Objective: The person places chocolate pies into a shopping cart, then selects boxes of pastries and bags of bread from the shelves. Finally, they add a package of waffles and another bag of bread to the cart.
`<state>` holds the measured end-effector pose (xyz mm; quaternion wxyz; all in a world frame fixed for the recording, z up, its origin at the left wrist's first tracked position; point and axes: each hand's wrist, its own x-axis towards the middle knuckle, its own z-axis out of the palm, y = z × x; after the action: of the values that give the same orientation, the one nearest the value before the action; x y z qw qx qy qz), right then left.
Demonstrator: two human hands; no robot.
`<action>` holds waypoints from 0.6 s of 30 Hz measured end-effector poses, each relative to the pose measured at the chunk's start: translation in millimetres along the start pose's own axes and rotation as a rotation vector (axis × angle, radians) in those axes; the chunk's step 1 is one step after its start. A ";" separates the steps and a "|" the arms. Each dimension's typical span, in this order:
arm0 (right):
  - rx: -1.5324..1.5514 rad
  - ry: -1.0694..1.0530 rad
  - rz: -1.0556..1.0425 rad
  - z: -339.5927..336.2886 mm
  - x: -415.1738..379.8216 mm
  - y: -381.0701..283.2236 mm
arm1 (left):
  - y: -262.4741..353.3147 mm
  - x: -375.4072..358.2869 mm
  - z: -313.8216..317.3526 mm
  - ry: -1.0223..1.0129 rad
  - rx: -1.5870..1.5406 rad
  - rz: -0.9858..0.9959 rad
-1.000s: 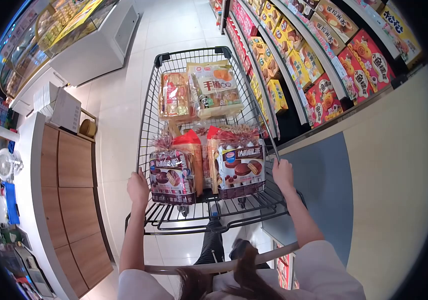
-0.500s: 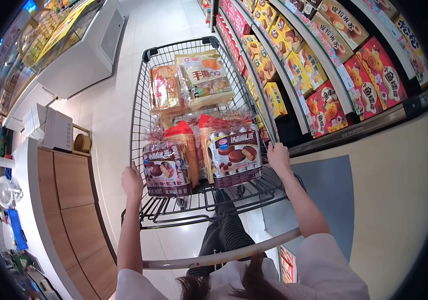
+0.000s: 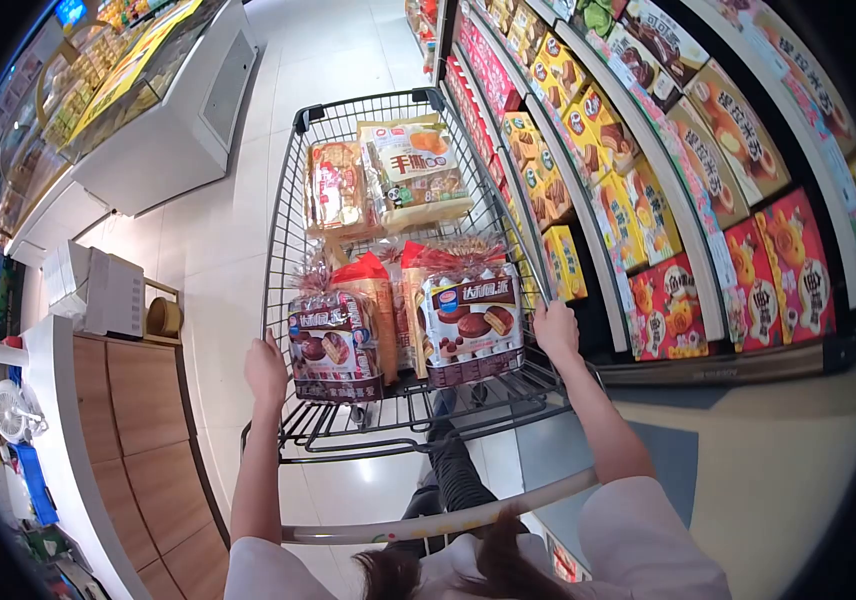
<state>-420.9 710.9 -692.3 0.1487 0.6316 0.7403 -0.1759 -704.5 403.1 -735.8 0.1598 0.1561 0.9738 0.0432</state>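
Observation:
My left hand is closed around the left side rim of a black wire shopping cart. On the opposite rim my right hand is closed too, level with the rear of the basket. Between them stand two clear bags of wrapped chocolate pies, one on the left and a larger one on the right. Red-topped packets are wedged between these bags, partly hidden. Farther forward lie a bread pack and a red-labelled golden pack. The cart's push bar crosses close to my body.
Shelves of boxed snacks run along the right, near the cart's side. At left are a wood-panelled counter with a small white fan, a white box and a white display case. Pale tiled floor stretches ahead.
The shelves and counter have slid backward past the cart, so the cart and I have moved forward. My legs have shifted in a step. Both hands keep their hold on the rims.

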 end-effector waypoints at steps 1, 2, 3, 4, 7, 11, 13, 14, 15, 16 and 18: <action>0.002 0.002 -0.005 0.7 8.4 -2.8 | 4.6 7.9 1.8 0.008 -0.005 0.001; 0.015 -0.005 -0.003 0.8 18.6 -8.5 | 9.6 18.3 3.2 0.015 -0.007 0.003; 0.014 -0.002 -0.005 0.8 29.8 -13.5 | 15.0 28.9 3.3 0.024 -0.008 0.004; 0.015 -0.002 -0.008 1.6 40.8 -18.6 | 21.3 38.3 2.9 0.038 -0.015 0.015; 0.022 -0.016 -0.034 4.4 70.9 -33.2 | 37.0 66.4 1.2 0.063 -0.008 0.033; 0.002 -0.025 -0.044 1.2 103.2 -52.8 | 49.0 97.9 10.3 0.036 -0.008 0.012; -0.007 -0.018 -0.052 0.8 114.9 -62.4 | 51.8 112.8 12.6 0.059 -0.003 0.029; -0.007 -0.013 -0.052 1.5 119.6 -68.2 | 52.5 120.4 12.6 0.065 -0.005 0.034; -0.011 -0.009 -0.051 2.3 121.9 -72.6 | 51.7 124.0 12.2 0.069 -0.008 0.038; -0.016 -0.004 -0.050 2.2 127.3 -76.7 | 53.5 129.6 12.2 0.070 -0.012 0.042; -0.003 -0.017 -0.039 4.2 142.7 -83.4 | 60.7 143.1 10.5 0.067 -0.002 0.037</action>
<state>-525.8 823.3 -753.2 0.1524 0.6151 0.7516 -0.1831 -812.3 506.5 -780.1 0.1266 0.1724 0.9755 0.0525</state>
